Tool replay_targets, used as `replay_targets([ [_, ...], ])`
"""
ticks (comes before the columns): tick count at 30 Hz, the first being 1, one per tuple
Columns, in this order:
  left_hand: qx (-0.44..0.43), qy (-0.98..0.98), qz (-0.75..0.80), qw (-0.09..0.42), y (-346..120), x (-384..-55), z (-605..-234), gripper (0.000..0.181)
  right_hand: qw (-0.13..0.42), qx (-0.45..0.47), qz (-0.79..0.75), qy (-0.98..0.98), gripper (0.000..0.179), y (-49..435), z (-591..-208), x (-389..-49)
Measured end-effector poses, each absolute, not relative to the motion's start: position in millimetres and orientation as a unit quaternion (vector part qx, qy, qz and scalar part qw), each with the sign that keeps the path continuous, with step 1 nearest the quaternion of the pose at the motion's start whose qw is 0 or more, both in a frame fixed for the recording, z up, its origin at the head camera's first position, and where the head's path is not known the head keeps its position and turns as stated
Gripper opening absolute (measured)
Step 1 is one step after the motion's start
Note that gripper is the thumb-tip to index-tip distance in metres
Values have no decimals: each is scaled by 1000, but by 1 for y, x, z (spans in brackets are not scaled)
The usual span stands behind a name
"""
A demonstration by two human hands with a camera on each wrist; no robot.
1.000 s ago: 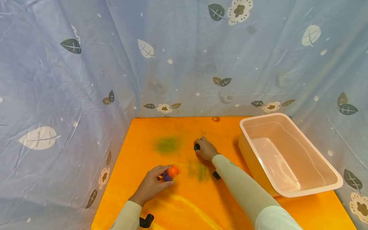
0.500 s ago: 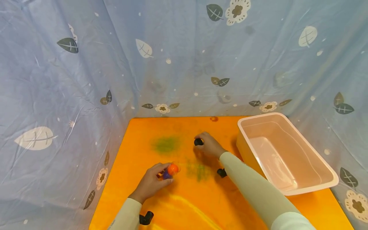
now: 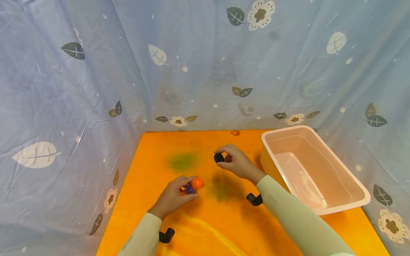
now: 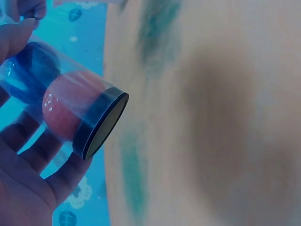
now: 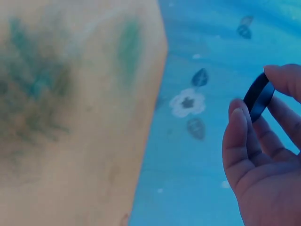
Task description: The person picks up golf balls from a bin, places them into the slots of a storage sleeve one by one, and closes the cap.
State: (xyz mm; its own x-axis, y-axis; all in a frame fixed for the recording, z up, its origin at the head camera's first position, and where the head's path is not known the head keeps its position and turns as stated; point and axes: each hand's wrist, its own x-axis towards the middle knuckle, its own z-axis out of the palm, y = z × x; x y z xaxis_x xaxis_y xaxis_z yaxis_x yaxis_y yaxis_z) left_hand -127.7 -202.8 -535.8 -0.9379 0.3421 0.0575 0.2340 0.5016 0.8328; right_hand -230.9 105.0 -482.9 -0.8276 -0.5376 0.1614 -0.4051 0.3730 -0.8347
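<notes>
My left hand [image 3: 173, 197] grips a clear plastic tube [image 4: 77, 77] between thumb and fingers. Inside it are an orange ball [image 3: 197, 183] and a purple ball [image 3: 191, 189], side by side; the left wrist view tints them pink and blue. A dark band [image 4: 87, 129] rings the tube's end beside the orange ball. Further back and to the right, my right hand [image 3: 240, 163] pinches a round black cap [image 3: 219, 158] by its edge. In the right wrist view the cap [image 5: 259, 96] is seen on edge, thumb on one side, fingertips on the other.
A pale pink plastic bin [image 3: 336, 170] stands on the right of the orange table [image 3: 153, 153], its inside bare. Blue leaf-patterned curtain [image 3: 192, 78] encloses the back and sides. Black wrist-worn pieces [image 3: 254, 199] stick out below the forearms.
My right hand has risen off the tabletop with the black cap, which now shows more fully. My left hand, holding the tube, has shifted slightly right and away from me.
</notes>
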Motion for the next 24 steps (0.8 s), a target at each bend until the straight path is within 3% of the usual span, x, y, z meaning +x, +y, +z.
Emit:
replay_targets([
  [11,214,853,473,47,-184,-138,-525,59,99,-409,-502,756,38,98,-459,-198],
  [24,225,853,468,52,-176,-142,-520,57,119,-398,-471,778,40,98,-461,-190],
])
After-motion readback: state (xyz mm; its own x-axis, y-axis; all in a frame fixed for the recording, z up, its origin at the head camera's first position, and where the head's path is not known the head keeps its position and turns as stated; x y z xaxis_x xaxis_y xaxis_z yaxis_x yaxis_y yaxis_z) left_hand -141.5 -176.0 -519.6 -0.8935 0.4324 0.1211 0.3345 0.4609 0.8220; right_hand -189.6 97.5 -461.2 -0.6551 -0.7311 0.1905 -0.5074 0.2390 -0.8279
